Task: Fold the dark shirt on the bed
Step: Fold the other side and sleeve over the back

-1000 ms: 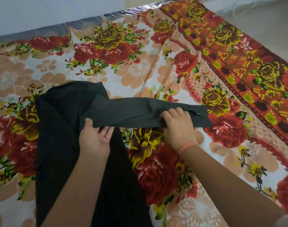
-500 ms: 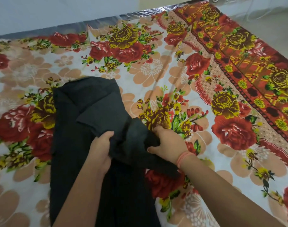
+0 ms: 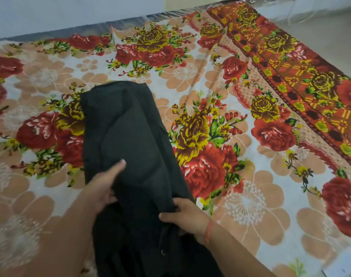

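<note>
Sleeve (image 3: 130, 152): 1 second ago it stretches sideways across the bed (image 3: 142, 18); now it is drawn in and lies lengthwise on the body of the dark shirt (image 3: 114, 108).
Hands: both have come nearer the person, from the sleeve's length down to its lower end.
Meaning for the task: as I judge it, this side's fold is made and the garment is now 1 narrow strip; the end-to-end folds are not yet done.
Left hand (image 3: 104, 186): 1 digit lies straight on top of the cloth and the rest seem tucked under the fold's edge, so it probably pinches the shirt, though the hidden fingers leave that unsure.
Right hand (image 3: 182, 214): fingers curled, gripping a bunch of the shirt's right edge.
Shirt position: on the bed left of centre, running from mid-frame down past the bottom edge, between the 2 forearms.
Shirt fabric: matt charcoal-black, soft and limp, with rounded fold lines and puckers where it is gripped.
Floral sheet (image 3: 250, 196): smooth print of red and yellow roses and peach blooms on white, with a red patterned border on the right.
Wrist thread (image 3: 208, 230): thin orange-red band on the right wrist.
</note>
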